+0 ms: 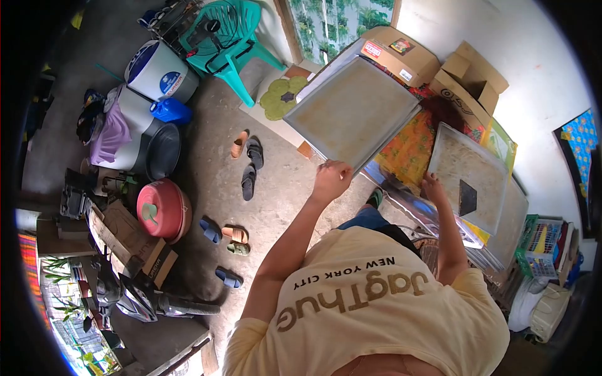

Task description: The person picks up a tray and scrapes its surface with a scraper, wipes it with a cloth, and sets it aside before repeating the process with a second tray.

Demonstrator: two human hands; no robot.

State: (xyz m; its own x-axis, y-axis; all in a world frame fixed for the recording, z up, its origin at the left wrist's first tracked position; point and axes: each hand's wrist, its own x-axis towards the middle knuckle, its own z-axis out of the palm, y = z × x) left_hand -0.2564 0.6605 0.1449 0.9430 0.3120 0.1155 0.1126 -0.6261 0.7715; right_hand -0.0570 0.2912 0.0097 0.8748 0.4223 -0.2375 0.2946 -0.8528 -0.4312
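Tray (351, 113): large, flat, lifted and tilted, near edge gripped in left hand (331, 178). Second tray (470, 160): flat atop stack (511, 219), not yet lifted; right hand (433, 187) at near corner, grip unclear.

Fingertips of left hand (332, 180) behind edge of large tray (352, 111) — cardboard box (401, 59) labels, upper centre, illegibly small.

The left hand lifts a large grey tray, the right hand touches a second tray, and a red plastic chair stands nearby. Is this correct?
Only the colour is wrong: in the head view the plastic chair is green. The left hand lifts the large tray and the right hand touches the second tray.
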